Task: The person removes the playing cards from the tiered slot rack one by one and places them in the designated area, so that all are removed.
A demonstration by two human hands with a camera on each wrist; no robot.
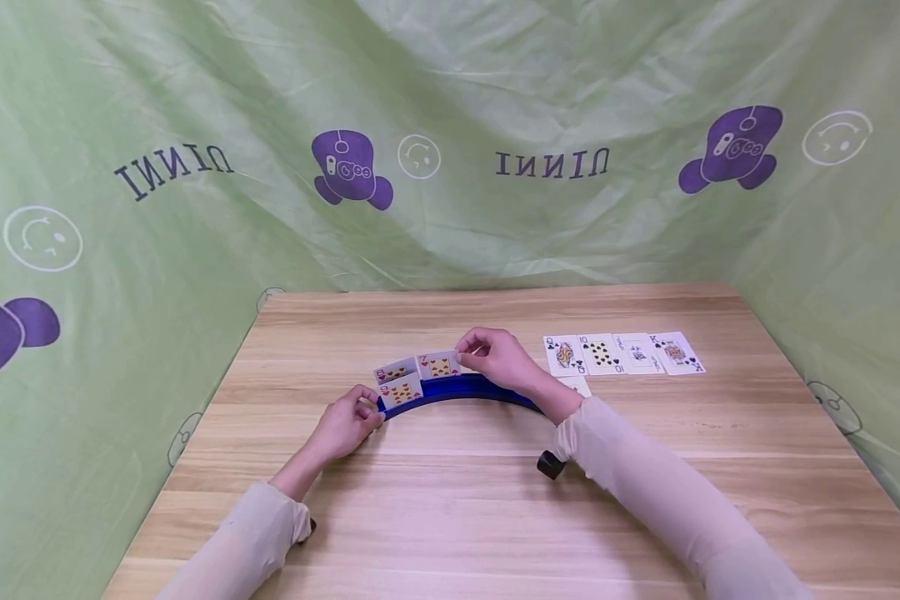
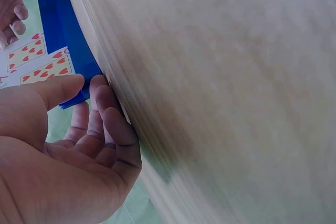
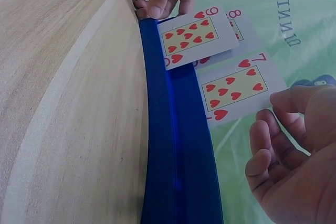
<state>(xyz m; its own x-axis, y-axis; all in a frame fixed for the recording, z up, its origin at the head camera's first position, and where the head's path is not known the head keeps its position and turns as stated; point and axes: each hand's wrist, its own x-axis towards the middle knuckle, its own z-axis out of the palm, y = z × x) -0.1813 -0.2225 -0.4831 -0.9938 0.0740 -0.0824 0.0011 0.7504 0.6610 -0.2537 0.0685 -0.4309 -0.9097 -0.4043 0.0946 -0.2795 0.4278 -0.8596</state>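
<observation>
Fingers of right hand pinch seven of hearts by edge, card standing at rear rim of blue holder; full seating cannot be told. Left hand grips holder's end. Advised: brace firmly, square card, release gently.

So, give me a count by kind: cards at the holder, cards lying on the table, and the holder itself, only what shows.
Heart cards at the holder: 3
Flat cards on the table: 5, one partly hidden by the right arm
Blue card holder: 1
Total: 9
</observation>
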